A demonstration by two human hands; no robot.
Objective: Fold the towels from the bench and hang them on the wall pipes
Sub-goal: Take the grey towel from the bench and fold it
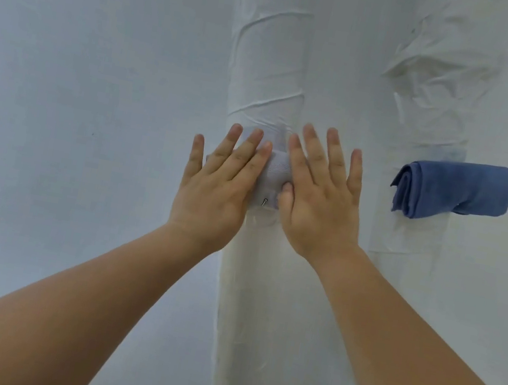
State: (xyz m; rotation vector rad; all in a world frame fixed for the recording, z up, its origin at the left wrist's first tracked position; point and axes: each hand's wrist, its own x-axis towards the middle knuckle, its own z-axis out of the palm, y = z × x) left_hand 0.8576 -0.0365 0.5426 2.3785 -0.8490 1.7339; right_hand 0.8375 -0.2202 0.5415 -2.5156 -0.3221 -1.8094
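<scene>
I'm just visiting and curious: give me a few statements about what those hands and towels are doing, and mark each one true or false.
1. Both hands press flat, fingers spread, on a pale towel against the middle wrapped pipe. True; left hand, right hand.
2. A folded blue towel hangs on the pipe to the right. True.
3. The blue towel is held in the right hand. False; neither hand touches it.
4. The pale towel lies spread on a bench. False; it is up on the pipe, and no bench is in view.
5. A small metal pin shows near the pale towel's lower edge. True.
</scene>
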